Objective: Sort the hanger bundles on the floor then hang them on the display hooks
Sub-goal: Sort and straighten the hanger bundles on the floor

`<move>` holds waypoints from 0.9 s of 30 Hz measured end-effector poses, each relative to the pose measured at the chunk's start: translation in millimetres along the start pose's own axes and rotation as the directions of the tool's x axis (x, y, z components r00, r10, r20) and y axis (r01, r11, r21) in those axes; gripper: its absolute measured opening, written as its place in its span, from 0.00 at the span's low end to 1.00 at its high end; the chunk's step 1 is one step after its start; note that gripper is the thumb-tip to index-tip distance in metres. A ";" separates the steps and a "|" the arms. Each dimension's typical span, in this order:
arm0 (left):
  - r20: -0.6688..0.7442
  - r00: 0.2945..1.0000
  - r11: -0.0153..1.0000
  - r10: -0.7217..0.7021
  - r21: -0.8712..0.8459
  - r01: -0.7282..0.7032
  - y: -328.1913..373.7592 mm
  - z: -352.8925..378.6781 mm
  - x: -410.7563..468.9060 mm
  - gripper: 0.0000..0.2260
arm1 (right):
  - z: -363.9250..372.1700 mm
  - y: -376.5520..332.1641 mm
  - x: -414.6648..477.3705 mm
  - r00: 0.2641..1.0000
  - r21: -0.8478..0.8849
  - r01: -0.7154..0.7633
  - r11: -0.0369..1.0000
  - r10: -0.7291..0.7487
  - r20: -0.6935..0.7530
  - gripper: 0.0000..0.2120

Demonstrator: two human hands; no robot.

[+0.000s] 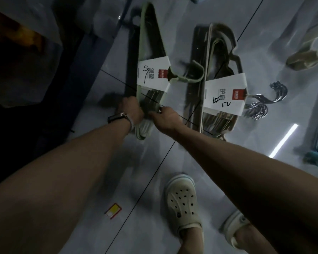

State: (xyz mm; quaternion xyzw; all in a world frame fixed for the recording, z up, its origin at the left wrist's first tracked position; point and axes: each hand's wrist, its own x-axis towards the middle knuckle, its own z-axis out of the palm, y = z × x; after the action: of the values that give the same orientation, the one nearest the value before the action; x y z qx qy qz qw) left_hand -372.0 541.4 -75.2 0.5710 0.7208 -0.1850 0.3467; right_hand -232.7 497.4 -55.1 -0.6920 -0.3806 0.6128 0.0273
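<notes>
Forearms: both bare and stretched down toward the floor [151, 162], with a watch [117, 117] on the left wrist.
Feet: pale perforated clogs [182, 198] on glossy grey tiles; a small red-and-yellow card [113, 210] lies to their left.
Left hand [130, 109]: clenched round the near end of the green hanger bundle [147, 43].
Right hand [165, 116]: its fingers reach the same end, but I cannot tell whether they grip.
Green hanger bundle: a pale green stack lying flat on the floor, wrapped by a white paper band [152, 74] with a red square and black scribble.
Axis: it runs lengthwise away from the person, and its hook [191, 77] points right.
Second bundle [218, 52]: beige, banded likewise, lying parallel just beside it, with chrome hooks [264, 101] pointing right.
Third bundle [310, 52]: cream, at the upper right and well apart.
</notes>
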 end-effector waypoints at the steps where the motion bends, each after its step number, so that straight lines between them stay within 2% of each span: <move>1: -0.033 0.999 1.000 0.012 0.018 -0.011 3.0 -1.2 -14.2 0.08 | 0.1 -4.0 -4.9 1.000 0.058 -0.020 0.998 0.021 -0.019 0.17; 3: -0.131 0.991 1.000 0.026 0.015 -0.024 7.9 -4.4 -47.8 0.10 | -0.3 -7.4 -17.1 0.992 0.117 -0.073 0.990 0.084 -0.091 0.20; 5: -0.183 0.983 0.999 0.033 -0.036 -0.040 10.9 -9.1 -78.7 0.10 | -6.2 -11.4 -34.4 0.985 0.103 -0.085 0.991 0.099 -0.143 0.19; 8: -0.203 0.979 0.992 -0.019 -0.123 -0.007 10.7 -13.5 -120.0 0.11 | -20.0 -21.8 -64.6 0.985 0.114 -0.087 0.990 0.102 -0.141 0.12; 13: -0.243 0.970 0.982 0.011 -0.178 -0.055 13.6 -24.3 -180.9 0.15 | -34.3 -28.3 -114.3 0.973 0.106 -0.136 0.985 0.153 -0.174 0.12; 18: -0.255 0.965 0.968 0.067 -0.219 -0.125 55.4 -43.6 -238.9 0.16 | -54.0 -12.1 -151.1 0.951 0.376 -0.175 0.910 0.255 -0.175 0.13; 21: -0.283 0.952 0.952 0.121 -0.239 -0.192 80.4 -44.8 -249.5 0.15 | -88.2 -15.6 -187.7 0.945 0.479 -0.107 0.871 0.238 -0.222 0.11; 23: -0.328 0.929 0.943 0.171 -0.217 -0.250 96.1 -46.9 -251.3 0.14 | -111.8 -10.0 -197.8 0.951 0.563 -0.080 0.822 0.232 -0.203 0.07; 25: -0.335 0.919 0.941 0.208 -0.189 -0.282 116.1 -46.7 -254.7 0.14 | -131.6 2.0 -199.0 0.947 0.562 -0.105 0.820 0.255 -0.195 0.08; 27: -0.328 0.920 0.942 0.217 -0.178 -0.286 136.8 -45.5 -261.8 0.14 | -148.4 9.4 -200.7 0.934 0.477 -0.133 0.869 0.271 -0.234 0.11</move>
State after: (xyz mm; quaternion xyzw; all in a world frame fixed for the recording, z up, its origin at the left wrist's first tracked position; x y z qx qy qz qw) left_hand -226.8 427.8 160.1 0.6383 0.7018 0.0332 0.3146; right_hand -90.9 441.9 142.9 -0.7858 -0.1434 0.5743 0.1793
